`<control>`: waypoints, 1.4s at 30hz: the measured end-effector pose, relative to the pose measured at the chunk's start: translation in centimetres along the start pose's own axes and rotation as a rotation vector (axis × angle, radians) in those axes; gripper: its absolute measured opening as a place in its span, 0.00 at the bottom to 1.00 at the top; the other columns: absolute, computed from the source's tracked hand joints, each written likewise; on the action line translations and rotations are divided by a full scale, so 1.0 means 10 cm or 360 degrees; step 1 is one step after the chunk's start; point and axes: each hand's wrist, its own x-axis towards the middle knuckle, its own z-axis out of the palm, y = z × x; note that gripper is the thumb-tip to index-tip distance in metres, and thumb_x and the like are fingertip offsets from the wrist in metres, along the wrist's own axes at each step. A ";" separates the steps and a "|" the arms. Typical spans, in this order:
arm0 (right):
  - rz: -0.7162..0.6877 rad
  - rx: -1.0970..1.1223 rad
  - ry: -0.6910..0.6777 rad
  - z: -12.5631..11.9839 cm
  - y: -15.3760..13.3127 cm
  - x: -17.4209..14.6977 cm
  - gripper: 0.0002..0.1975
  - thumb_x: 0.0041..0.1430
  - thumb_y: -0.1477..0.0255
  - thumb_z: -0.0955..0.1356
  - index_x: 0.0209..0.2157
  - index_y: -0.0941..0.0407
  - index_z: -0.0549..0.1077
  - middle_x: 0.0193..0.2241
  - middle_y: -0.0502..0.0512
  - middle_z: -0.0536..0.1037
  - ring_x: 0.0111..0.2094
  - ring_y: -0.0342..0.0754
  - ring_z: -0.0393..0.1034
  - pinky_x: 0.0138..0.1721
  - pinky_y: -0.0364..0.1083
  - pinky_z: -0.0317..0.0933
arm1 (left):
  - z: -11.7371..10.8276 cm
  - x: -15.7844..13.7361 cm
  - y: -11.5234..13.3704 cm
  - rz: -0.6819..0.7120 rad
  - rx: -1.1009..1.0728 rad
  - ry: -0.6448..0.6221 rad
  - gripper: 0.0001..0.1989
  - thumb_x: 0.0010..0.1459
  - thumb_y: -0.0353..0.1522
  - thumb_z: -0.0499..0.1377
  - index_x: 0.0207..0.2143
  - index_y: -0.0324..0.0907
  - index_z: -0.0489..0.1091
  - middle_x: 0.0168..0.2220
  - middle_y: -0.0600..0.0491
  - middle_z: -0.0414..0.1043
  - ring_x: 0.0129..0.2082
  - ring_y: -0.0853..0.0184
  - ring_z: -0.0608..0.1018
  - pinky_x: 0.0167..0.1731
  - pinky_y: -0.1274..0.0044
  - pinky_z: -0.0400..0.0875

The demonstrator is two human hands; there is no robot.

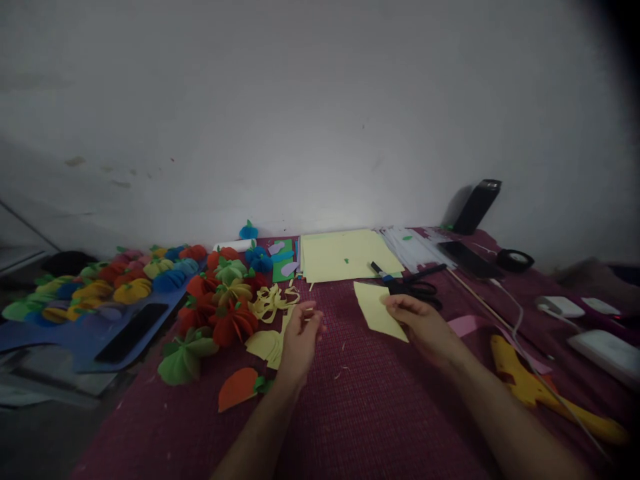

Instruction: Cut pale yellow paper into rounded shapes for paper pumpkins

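Note:
My right hand (417, 323) pinches a small pale yellow piece of paper (379, 308) by its right edge, above the cloth. My left hand (303, 333) is closed with bent fingers; a small pale edge shows at the fingertips, too little to name. Just left of it lie cut pale yellow paper pieces (263, 345) and a heap of curly yellow paper scraps (274, 303). Behind the held paper rest black scissors (415, 288) and a dark-handled cutter or pen (380, 271). An orange folded half-round paper piece with a green tip (237, 389) lies nearer me.
Red and green paper pumpkins (235, 323) crowd the left; more sit on a blue board (175, 300) with a black phone (131, 332). Yellow sheets (345, 253) lie at the wall. Rightward are a black bottle (477, 207), tape roll (515, 260), yellow glue gun (545, 393) and cables.

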 end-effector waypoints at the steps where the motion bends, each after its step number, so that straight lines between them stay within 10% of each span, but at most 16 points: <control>1: 0.0007 -0.0036 0.0019 0.00 0.00 0.00 0.13 0.46 0.65 0.67 0.34 0.56 0.67 0.27 0.50 0.70 0.26 0.43 0.64 0.26 0.42 0.58 | 0.01 -0.03 -0.01 0.0049 0.0124 -0.0136 0.10 0.52 0.34 0.52 0.38 0.42 0.63 0.31 0.54 0.67 0.25 0.72 0.70 0.24 0.81 0.63; 8: -0.0127 -0.0163 0.0301 0.01 -0.10 0.00 0.14 0.43 0.66 0.68 0.34 0.57 0.69 0.29 0.50 0.71 0.27 0.42 0.64 0.25 0.40 0.57 | 0.04 -0.26 -0.05 0.0148 0.0985 -0.1572 0.11 0.49 0.33 0.55 0.37 0.42 0.69 0.29 0.55 0.73 0.24 0.72 0.72 0.26 0.81 0.63; 17: -0.0003 -0.0266 -0.0187 0.04 0.04 -0.03 0.11 0.47 0.66 0.67 0.34 0.56 0.70 0.24 0.47 0.69 0.22 0.39 0.61 0.21 0.39 0.55 | -0.01 -0.07 -0.05 0.0568 0.1382 -0.0408 0.14 0.55 0.30 0.48 0.45 0.44 0.63 0.43 0.50 0.67 0.41 0.65 0.70 0.41 0.74 0.64; 22: 0.0151 -0.0270 -0.0520 0.10 0.03 -0.10 0.13 0.49 0.65 0.65 0.35 0.58 0.69 0.22 0.47 0.68 0.22 0.39 0.62 0.19 0.37 0.55 | 0.02 -0.08 -0.05 0.0628 0.1139 -0.0160 0.14 0.56 0.29 0.47 0.45 0.44 0.62 0.42 0.50 0.67 0.39 0.67 0.71 0.39 0.75 0.66; 35: 0.0068 -0.0827 -0.0832 0.10 0.05 -0.17 0.11 0.53 0.65 0.62 0.34 0.57 0.68 0.25 0.49 0.70 0.20 0.39 0.64 0.18 0.37 0.57 | 0.15 -0.26 0.00 0.0728 0.1232 -0.0928 0.15 0.53 0.26 0.50 0.44 0.45 0.63 0.43 0.52 0.65 0.44 0.66 0.67 0.46 0.73 0.61; 42: -0.0403 -0.1698 0.0424 -0.21 0.05 0.11 0.15 0.52 0.65 0.62 0.41 0.56 0.66 0.30 0.54 0.74 0.32 0.48 0.68 0.33 0.45 0.60 | 0.15 -0.31 0.02 0.0780 0.1357 -0.1209 0.17 0.49 0.30 0.57 0.43 0.45 0.64 0.45 0.52 0.64 0.46 0.66 0.65 0.48 0.74 0.58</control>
